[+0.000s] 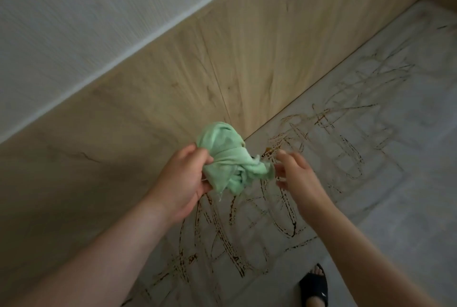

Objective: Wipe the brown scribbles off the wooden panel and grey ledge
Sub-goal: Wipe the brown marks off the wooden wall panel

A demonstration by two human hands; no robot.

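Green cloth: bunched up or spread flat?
Bunched up: the green cloth is a crumpled wad in the left hand, its tail pinched by the right hand.

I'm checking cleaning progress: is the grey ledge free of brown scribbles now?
No, brown scribbles cover much of the grey ledge, and the left hand holds the bunched green cloth.

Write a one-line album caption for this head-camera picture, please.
Left hand grips a bunched green cloth, right hand at its loose end, above brown scribbles on the grey ledge.
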